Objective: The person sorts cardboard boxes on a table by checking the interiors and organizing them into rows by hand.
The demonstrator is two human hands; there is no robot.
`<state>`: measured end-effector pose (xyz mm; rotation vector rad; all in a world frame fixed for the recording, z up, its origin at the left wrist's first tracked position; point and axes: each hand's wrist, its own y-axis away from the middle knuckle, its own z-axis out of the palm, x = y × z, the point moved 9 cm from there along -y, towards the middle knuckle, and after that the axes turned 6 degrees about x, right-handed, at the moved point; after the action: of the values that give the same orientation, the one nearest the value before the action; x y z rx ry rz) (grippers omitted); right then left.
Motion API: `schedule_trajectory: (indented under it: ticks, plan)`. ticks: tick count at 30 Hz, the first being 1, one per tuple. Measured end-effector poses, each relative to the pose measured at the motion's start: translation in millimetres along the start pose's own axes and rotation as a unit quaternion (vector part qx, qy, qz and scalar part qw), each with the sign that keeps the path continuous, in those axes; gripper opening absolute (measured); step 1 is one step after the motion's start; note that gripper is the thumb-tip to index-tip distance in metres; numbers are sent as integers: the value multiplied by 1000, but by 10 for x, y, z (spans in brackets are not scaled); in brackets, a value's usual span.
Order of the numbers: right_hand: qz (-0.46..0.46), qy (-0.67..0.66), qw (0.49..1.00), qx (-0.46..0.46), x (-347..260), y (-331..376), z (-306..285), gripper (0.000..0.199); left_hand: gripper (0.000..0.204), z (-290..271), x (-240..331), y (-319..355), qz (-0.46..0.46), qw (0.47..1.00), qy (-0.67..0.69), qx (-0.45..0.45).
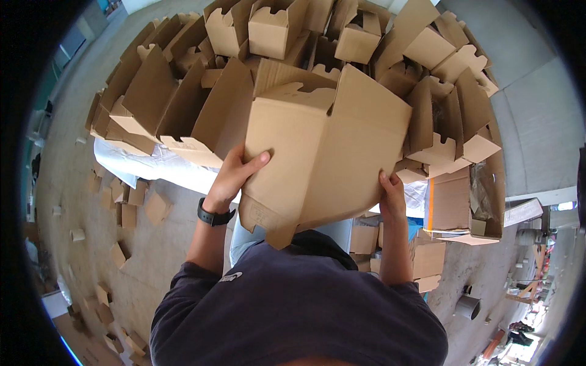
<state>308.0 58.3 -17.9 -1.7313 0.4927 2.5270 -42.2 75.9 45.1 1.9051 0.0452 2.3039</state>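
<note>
A partly folded brown cardboard box (317,146) is held up in front of my chest, its notched flaps and an opening showing at the far end. My left hand (235,174) grips its left side, thumb lying on the face and fingers hidden behind. On the right edge, my right hand (390,189) pinches the cardboard, thumb toward me. The near end of the box has a tabbed flap (265,222) that hangs toward my lap. Behind it, more open cardboard boxes (268,30) crowd together, several rows deep.
White sheeting (165,168) lies under the piled boxes. To the right stands a larger carton (452,198) with an orange strip and clear plastic inside. Small cardboard pieces (159,207) are scattered on the floor at left. A white cylinder (468,307) lies at lower right.
</note>
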Motion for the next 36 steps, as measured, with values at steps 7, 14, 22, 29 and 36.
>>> schedule_trajectory:
  ticks: [7, 14, 22, 29, 36]
  plan:
    - [89, -41, 994, -55, 144, 37, 188, 61, 48, -142, -580, -252, -145, 965, 217, 31]
    - [-86, 51, 986, -134, -337, 126, 441, 82, 40, -256, -1033, -427, -161, 932, 325, 18]
    - [-224, 205, 953, -9, -366, 97, 445, 107, 45, -190, -1111, -401, -152, 933, 321, 56]
    - [-218, 154, 957, 117, -307, 210, 634, 103, 48, -149, -1412, -393, -171, 928, 329, 45]
    - [-228, 38, 968, 100, -250, 249, 474, 77, 46, -207, -1576, -349, -189, 915, 356, 31]
